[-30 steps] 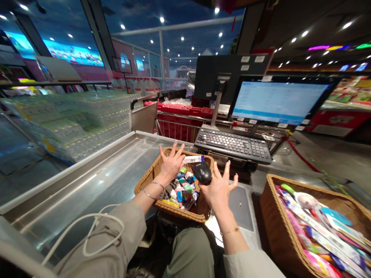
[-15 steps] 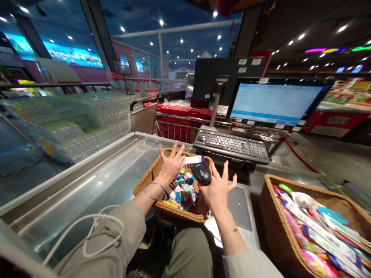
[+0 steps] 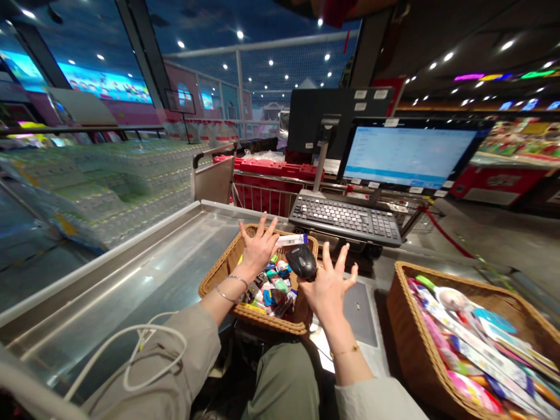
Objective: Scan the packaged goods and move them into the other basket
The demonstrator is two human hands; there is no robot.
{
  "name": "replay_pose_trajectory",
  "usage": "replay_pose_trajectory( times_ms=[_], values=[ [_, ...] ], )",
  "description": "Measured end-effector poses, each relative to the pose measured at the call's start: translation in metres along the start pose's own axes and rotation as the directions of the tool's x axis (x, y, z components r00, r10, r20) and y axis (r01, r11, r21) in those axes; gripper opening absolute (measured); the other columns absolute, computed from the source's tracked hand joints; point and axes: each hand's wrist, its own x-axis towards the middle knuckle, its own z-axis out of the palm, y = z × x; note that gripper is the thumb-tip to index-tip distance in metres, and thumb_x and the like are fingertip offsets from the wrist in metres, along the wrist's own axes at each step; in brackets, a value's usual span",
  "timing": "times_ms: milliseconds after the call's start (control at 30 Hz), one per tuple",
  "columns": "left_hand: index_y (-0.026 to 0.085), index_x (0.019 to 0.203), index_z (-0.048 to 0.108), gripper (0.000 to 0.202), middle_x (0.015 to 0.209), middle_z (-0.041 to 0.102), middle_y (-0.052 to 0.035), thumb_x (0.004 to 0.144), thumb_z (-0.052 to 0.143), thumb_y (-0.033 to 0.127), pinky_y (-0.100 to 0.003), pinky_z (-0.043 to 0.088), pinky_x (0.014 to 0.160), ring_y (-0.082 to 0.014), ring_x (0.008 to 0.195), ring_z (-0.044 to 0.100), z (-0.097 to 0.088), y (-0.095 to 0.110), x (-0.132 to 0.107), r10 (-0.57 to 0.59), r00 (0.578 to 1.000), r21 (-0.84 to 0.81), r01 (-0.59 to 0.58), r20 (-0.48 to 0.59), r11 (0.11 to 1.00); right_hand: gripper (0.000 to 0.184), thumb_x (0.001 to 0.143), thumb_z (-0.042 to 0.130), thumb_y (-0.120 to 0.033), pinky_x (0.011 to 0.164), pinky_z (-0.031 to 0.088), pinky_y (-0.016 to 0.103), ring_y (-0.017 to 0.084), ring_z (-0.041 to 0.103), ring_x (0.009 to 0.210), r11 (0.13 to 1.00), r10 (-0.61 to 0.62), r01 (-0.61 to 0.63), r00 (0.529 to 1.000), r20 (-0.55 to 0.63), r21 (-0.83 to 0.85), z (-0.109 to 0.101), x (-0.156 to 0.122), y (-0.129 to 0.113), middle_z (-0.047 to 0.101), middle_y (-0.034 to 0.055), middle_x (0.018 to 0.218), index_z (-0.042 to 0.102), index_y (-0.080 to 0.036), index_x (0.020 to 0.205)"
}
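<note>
Pinched at the tips of my left hand is a slim white box with a dark blue end; the other fingers are spread. My right hand grips a black barcode scanner between thumb and index finger, its other fingers raised. The scanner's head sits just below the box, close to it. Both hands are over a wicker basket that holds many small colourful packages. The scanner's handle is mostly hidden by my right hand.
A second wicker basket at the right holds long packaged items. Beyond my hands stand a keyboard and a lit monitor. The metal counter with a raised rim extends left. A white cable loops over my left sleeve.
The view has shifted slightly. The white box has turned a little in my left hand, and the scanner stays just below it. Both grips are unchanged.
</note>
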Motion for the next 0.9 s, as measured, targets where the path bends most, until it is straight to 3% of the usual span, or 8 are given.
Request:
replay_pose_trajectory(
  times_ms=[100, 367, 667, 900],
  values=[
    [0.024, 0.107, 0.070, 0.019, 0.153, 0.045, -0.0105, 0.095, 0.058, 0.032, -0.081, -0.018, 0.106, -0.0393, 0.150, 0.024, -0.002, 0.005, 0.003, 0.004, 1.000, -0.005, -0.005, -0.002, 1.000, 0.043, 0.079, 0.064, -0.039, 0.113, 0.009, 0.067, 0.040, 0.002, 0.152, 0.998, 0.032, -0.032, 0.999, 0.005, -0.049, -0.005, 0.000, 0.003, 0.038, 0.0081, 0.158, 0.071, -0.025, 0.119],
    [0.026, 0.109, 0.070, 0.019, 0.154, 0.044, -0.0092, 0.095, 0.058, 0.032, -0.082, -0.016, 0.106, -0.0388, 0.151, 0.021, -0.001, 0.035, 0.023, 0.056, 0.997, -0.050, -0.058, -0.045, 0.997, 0.037, 0.081, 0.061, -0.042, 0.112, 0.012, 0.068, 0.040, 0.003, 0.152, 0.989, 0.111, -0.116, 0.992, -0.062, -0.095, -0.022, -0.003, 0.029, 0.040, 0.0090, 0.157, 0.075, -0.023, 0.110],
    [0.025, 0.105, 0.071, 0.018, 0.154, 0.043, -0.0090, 0.094, 0.059, 0.032, -0.081, -0.018, 0.106, -0.0395, 0.150, 0.022, -0.001, 0.100, 0.058, 0.133, 0.988, -0.163, -0.145, -0.082, 0.976, 0.038, 0.078, 0.061, -0.041, 0.109, 0.014, 0.070, 0.042, 0.009, 0.150, 0.963, 0.231, -0.252, 0.952, -0.201, -0.090, -0.046, -0.009, 0.086, 0.045, 0.0112, 0.153, 0.076, -0.022, 0.107],
    [0.025, 0.103, 0.070, 0.015, 0.154, 0.044, -0.0087, 0.094, 0.060, 0.030, -0.080, -0.021, 0.106, -0.0395, 0.149, 0.026, 0.002, 0.153, 0.086, 0.213, 0.966, -0.242, -0.243, -0.144, 0.939, 0.034, 0.078, 0.063, -0.045, 0.112, 0.016, 0.064, 0.041, 0.012, 0.150, 0.916, 0.337, -0.390, 0.877, -0.342, -0.098, -0.076, -0.015, 0.123, 0.052, 0.0119, 0.147, 0.077, -0.021, 0.098]
  ],
)
